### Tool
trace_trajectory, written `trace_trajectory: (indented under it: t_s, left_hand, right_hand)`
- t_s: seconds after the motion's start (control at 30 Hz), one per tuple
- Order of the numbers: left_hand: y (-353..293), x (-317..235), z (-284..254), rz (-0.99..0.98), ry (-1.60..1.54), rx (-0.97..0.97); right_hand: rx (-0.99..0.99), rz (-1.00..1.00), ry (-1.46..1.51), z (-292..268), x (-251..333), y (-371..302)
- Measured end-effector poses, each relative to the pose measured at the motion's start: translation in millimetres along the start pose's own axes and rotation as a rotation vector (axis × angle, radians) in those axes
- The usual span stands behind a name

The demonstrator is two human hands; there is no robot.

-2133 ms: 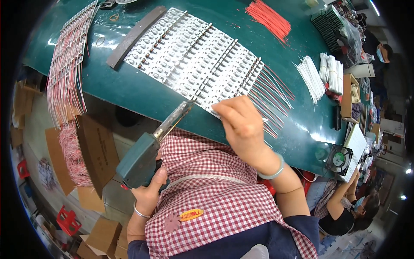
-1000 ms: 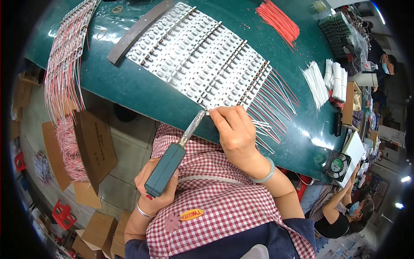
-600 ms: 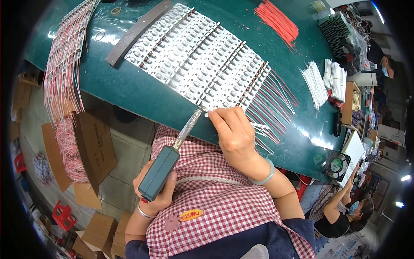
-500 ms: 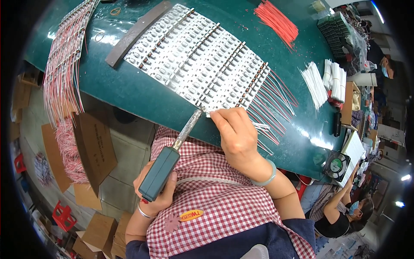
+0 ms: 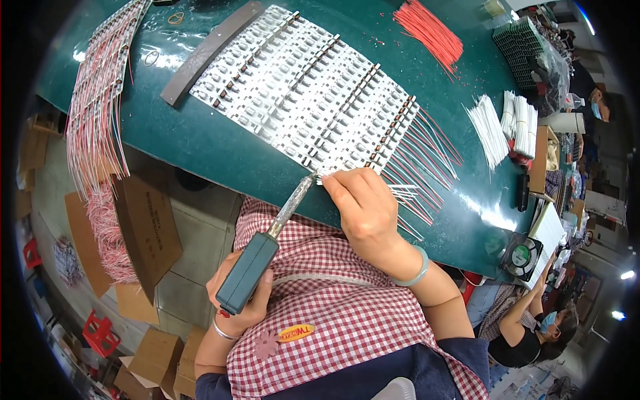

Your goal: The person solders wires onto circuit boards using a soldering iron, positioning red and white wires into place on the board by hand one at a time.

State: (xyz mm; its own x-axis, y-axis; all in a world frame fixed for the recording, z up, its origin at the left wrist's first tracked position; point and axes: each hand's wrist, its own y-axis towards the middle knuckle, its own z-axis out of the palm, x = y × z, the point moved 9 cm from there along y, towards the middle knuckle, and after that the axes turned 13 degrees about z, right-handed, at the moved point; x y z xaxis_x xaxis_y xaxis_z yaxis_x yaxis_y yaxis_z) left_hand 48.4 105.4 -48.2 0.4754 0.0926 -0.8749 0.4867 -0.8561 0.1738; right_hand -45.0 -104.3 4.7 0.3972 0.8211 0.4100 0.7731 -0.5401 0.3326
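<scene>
My left hand [image 5: 248, 293] is closed around the dark green body of a soldering gun [image 5: 248, 272]. Its metal barrel slants up and right, and the tip meets the near edge of a panel of white circuit boards [image 5: 303, 87]. Right beside that tip, my right hand [image 5: 363, 207] pinches thin white wires [image 5: 404, 191], whose free ends show past the far side of the hand. The fingers partly hide the spot where wire, tip and board come together. Red, white and dark wires [image 5: 423, 160] fan out from the panel's right side.
A dark metal bar [image 5: 210, 50] lies along the panel's left edge. Wired boards [image 5: 103, 87] hang over the table's left end above a carton [image 5: 150, 233] of wires. Red wires [image 5: 430, 33] and white wire bundles [image 5: 523, 127] lie farther right, near a small fan [image 5: 522, 255] and a seated co-worker.
The soldering gun has shifted slightly, its tip now a little lower and closer to my right fingertips. My right hand stays at the same panel edge.
</scene>
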Motion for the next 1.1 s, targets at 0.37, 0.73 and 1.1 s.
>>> trace_trajectory:
  t_s: [0.37,0.73,1.1]
  left_hand:
    - [23.3,-21.2,-3.6,0.099,0.075,0.003]
    - [-5.2,3.4,-5.6,0.008,-0.001,-0.025]
    - [6.0,-0.5,2.1,0.010,-0.025,-0.033]
  right_hand:
    - [-0.014,0.015,0.029,1.2,2.3,3.0]
    - [0.018,-0.004,-0.006,6.7,1.2,-0.1]
    - [-0.025,-0.017,0.001,0.3,-10.5,6.4]
